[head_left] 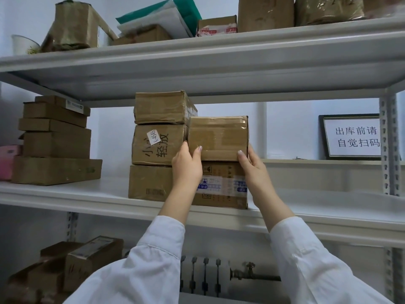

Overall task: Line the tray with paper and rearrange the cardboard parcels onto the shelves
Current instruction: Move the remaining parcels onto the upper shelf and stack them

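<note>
Head view: a white rack seen from in front and slightly below; two arms in white sleeves (153,270) reach up from the bottom of the frame.
Held parcel: a small taped parcel (218,138) sits upright at the centre of the frame, front face to the camera, above the middle shelf (87,194). Its lower edge meets the top of a wide printed box (151,183); whether its weight rests there I cannot tell.
Left grip: the left grip (187,163) is clamped on the parcel's lower left corner, thumb on the front face and fingers round the left side.
Right grip: the right grip (252,166) is clamped on the lower right corner, thumb on the front and fingers round the right side.
Neighbour stack: just left of the held parcel, a handwritten box (158,144) with a K-4545 sticker stands on the wide printed box, and a taped box (162,107) lies on top of it.
Left of frame: a stack of flat boxes (57,139) stands on the same shelf, well apart from the centre stack, with a pink item (8,161) at the frame's edge.
Right of frame: a framed sign (352,137) with Chinese characters stands on a ledge behind the rack.
Top of frame: the upper shelf (197,53) carries more taped parcels, a green and white mailer (175,16) and a white cup (24,43) at upper left.
Lower left: cardboard boxes (87,260) lie under the middle shelf.
Bottom centre: a radiator (203,275) with a valve shows between the sleeves.
</note>
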The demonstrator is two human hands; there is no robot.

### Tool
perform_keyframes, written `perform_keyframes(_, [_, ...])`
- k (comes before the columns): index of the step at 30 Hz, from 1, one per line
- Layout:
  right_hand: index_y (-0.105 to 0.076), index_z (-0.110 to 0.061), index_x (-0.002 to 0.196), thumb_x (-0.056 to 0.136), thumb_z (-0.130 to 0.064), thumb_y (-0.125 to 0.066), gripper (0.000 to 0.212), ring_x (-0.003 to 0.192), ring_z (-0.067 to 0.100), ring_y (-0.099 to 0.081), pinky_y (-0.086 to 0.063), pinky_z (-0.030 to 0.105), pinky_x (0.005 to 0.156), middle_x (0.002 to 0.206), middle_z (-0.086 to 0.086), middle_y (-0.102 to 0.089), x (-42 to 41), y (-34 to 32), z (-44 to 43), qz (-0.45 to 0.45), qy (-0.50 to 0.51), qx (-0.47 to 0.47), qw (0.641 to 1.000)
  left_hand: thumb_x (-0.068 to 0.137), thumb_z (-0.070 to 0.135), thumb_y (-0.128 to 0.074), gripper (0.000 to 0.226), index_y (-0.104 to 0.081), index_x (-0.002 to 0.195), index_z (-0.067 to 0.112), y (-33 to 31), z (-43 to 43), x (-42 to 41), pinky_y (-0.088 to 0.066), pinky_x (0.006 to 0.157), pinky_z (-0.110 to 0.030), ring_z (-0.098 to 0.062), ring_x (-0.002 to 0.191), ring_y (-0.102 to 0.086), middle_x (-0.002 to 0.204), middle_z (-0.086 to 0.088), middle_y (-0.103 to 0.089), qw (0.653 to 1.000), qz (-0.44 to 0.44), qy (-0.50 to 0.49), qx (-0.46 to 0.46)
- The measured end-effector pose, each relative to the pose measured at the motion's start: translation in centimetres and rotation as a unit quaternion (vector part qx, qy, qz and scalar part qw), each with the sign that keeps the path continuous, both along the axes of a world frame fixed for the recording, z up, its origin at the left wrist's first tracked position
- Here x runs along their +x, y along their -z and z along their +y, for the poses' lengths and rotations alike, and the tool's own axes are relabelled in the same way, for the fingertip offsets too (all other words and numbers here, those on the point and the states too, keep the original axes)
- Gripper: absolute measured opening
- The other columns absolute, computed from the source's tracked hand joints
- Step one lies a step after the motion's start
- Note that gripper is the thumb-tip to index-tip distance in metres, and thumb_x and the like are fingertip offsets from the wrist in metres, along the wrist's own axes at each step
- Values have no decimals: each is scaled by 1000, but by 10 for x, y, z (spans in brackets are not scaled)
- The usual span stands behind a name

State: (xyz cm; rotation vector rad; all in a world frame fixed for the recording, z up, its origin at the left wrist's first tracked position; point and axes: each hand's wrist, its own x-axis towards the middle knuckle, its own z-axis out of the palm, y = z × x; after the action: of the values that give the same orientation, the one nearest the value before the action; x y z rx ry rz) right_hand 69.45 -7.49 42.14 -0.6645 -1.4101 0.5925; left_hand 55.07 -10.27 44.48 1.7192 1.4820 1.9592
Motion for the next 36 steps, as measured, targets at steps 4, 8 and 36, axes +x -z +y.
perform_keyframes(4, [-33, -40, 144, 93, -45, -51, 55, 120, 16, -55, -46, 44, 103, 133, -12, -55, 0, 4, -1, -23, 27, -1, 999, 96, 28, -49, 50, -34, 143, 16, 8, 4, -1, -38, 103, -37, -24, 129, -42, 140, -9, -47, 999, -37, -18, 29])
perform_keyframes(8, [-25, -38, 147, 99, -37, -44, 52, 125, 14, -50, -42, 41, 107, 132, -17, -49, 1, 6, -2, -37, 34, -1, 999, 97, 25, -49, 45, -41, 140, 14, 14, 5, -1, -42, 102, -37, -24, 124, -47, 135, -8, -52, 998, -36, -35, 30])
perform_keyframes(36, [-65, -18, 79, 95, -13, -51, 22, 57, 7, -57, -41, 10, 50, 73, 2, -66, 115, 159, -66, -67, 115, -155, 979, 90, 0, -45, 28, -56, 73, 20, 172, -34, 127, -38, 46, -13, -9, 52, -48, 64, -2, -56, 903, -386, 188, 22])
